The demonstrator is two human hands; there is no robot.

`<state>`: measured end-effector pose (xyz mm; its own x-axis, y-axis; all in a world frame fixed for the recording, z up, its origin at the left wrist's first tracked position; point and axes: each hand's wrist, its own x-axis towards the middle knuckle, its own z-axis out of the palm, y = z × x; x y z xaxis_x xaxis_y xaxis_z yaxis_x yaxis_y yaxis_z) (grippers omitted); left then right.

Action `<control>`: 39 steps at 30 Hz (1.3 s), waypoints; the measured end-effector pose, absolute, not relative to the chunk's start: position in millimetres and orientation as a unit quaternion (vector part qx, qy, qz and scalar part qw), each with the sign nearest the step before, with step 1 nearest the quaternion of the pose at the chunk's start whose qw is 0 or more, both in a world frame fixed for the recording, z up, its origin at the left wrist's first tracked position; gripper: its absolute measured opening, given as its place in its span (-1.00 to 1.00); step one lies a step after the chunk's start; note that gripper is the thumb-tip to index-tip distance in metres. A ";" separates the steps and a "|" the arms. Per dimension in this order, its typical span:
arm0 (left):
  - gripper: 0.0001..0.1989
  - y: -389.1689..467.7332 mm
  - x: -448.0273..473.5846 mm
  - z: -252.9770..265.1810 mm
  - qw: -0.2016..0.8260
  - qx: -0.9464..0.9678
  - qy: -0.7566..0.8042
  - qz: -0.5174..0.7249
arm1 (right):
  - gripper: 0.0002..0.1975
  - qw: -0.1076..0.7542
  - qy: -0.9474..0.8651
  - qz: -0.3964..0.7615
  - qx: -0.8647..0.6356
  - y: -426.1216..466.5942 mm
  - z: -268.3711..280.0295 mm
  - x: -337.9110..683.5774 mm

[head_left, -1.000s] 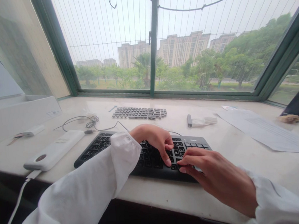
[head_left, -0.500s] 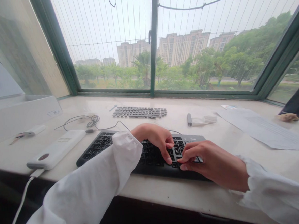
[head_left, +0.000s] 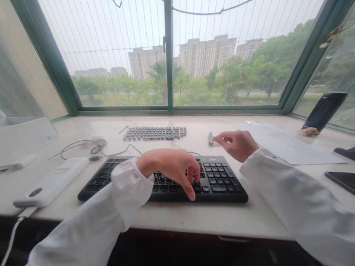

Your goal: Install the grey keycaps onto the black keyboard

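Observation:
A black keyboard [head_left: 221, 176] lies on the white sill. Its number pad carries keycaps, while much of the main block shows bare key sockets. My left hand [head_left: 175, 169] arches over the keyboard with bent fingers reaching down to the keys left of the number pad; its thumb stands apart. Beyond the keyboard, my right hand [head_left: 235, 143] has thumb and fingertips pinched together beside a small grey object [head_left: 210, 138]. What the pinch holds, if anything, is too small to tell. Loose keycaps [head_left: 155, 133] lie in rows behind the keyboard.
At left are a white power bank [head_left: 52, 184] with a white cable, a thin dark cable [head_left: 98, 146] and a white box [head_left: 16, 134]. Paper sheets [head_left: 290, 143], a phone [head_left: 353, 186] and an upright dark object [head_left: 325, 112] are at right. A window [head_left: 168, 68] rises behind.
My right hand has left the keyboard and moved up and back to the small grey object. My left hand stays over the keyboard, its thumb further from its fingers. The view has shifted right.

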<state>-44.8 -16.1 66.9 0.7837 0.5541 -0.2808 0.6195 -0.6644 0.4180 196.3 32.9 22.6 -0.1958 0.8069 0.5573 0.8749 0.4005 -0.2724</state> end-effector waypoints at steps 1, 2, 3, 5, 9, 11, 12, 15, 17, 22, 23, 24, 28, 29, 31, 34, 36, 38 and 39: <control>-0.58 -20.2 -43.5 64.9 0.246 0.910 0.331 -0.050 | -0.70 0.319 -0.756 -0.065 -0.568 38.9 20.3 200.4; -0.59 -24.5 -42.3 61.6 0.237 0.910 0.340 -0.028 | -0.69 0.311 -0.740 -0.074 -0.592 44.1 18.7 204.5; -0.60 -29.0 -41.1 57.1 0.226 0.908 0.353 -0.006 | -0.68 0.304 -0.725 -0.078 -0.613 48.4 17.7 208.3; -0.66 -38.7 -39.2 44.9 0.193 0.899 0.388 0.062 | -0.67 0.287 -0.704 -0.080 -0.645 54.8 16.9 214.4; -0.81 -59.9 -36.5 15.5 0.141 0.857 0.449 0.210 | -0.67 0.254 -0.691 -0.069 -0.673 63.4 13.1 221.0; -0.85 -70.6 -35.1 2.1 0.115 0.845 0.456 0.254 | -0.68 0.244 -0.693 -0.059 -0.675 67.7 8.7 222.8; -0.84 -75.5 -34.1 -3.9 0.107 0.843 0.451 0.274 | -0.69 0.241 -0.695 -0.055 -0.675 69.9 6.0 223.6; -0.86 -87.1 -29.9 -18.3 0.053 0.828 0.453 0.325 | -0.69 0.232 -0.696 -0.043 -0.678 75.7 -1.9 225.1; -0.86 -91.4 -26.3 -24.4 0.022 0.823 0.456 0.339 | -0.69 0.226 -0.696 -0.038 -0.680 78.2 -6.2 225.5; -0.85 -93.0 -20.0 -29.4 -0.013 0.829 0.448 0.335 | -0.69 0.213 -0.701 -0.036 -0.680 80.9 -12.3 226.2; -0.84 -92.8 -19.5 -29.5 -0.014 0.830 0.448 0.332 | -0.69 0.211 -0.701 -0.037 -0.681 81.2 -13.0 226.5; -0.83 -92.5 -19.1 -29.7 -0.014 0.830 0.449 0.329 | -0.68 0.210 -0.700 -0.038 -0.682 81.6 -13.6 226.9; -0.84 -91.8 -18.2 -30.7 -0.023 0.831 0.455 0.320 | -0.67 0.207 -0.695 -0.042 -0.688 82.8 -15.7 227.9; -0.84 -91.8 -18.2 -31.1 -0.028 0.831 0.456 0.319 | -0.67 0.206 -0.695 -0.042 -0.688 83.0 -16.1 227.9; -0.83 -91.8 -18.2 -31.9 -0.034 0.830 0.456 0.320 | -0.68 0.206 -0.696 -0.043 -0.686 83.3 -16.5 227.7; -0.83 -92.1 -18.4 -32.1 -0.037 0.828 0.455 0.326 | -0.68 0.207 -0.698 -0.042 -0.685 83.7 -16.8 227.7; -0.84 -92.4 -18.5 -31.4 -0.033 0.825 0.453 0.336 | -0.68 0.210 -0.702 -0.038 -0.680 84.2 -17.6 227.9; -0.85 -92.8 -18.5 -30.3 -0.027 0.822 0.452 0.345 | -0.68 0.213 -0.714 -0.032 -0.666 85.0 -19.4 228.0; -0.85 -93.0 -18.5 -29.9 -0.024 0.821 0.453 0.348 | -0.66 0.213 -0.722 -0.028 -0.657 85.5 -20.6 228.0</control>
<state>-18.5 -93.0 -29.9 0.3478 0.7260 0.5933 0.7597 -0.5891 0.2754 228.0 85.5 -20.6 -0.0451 0.9379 0.3440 0.9614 0.1343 -0.2401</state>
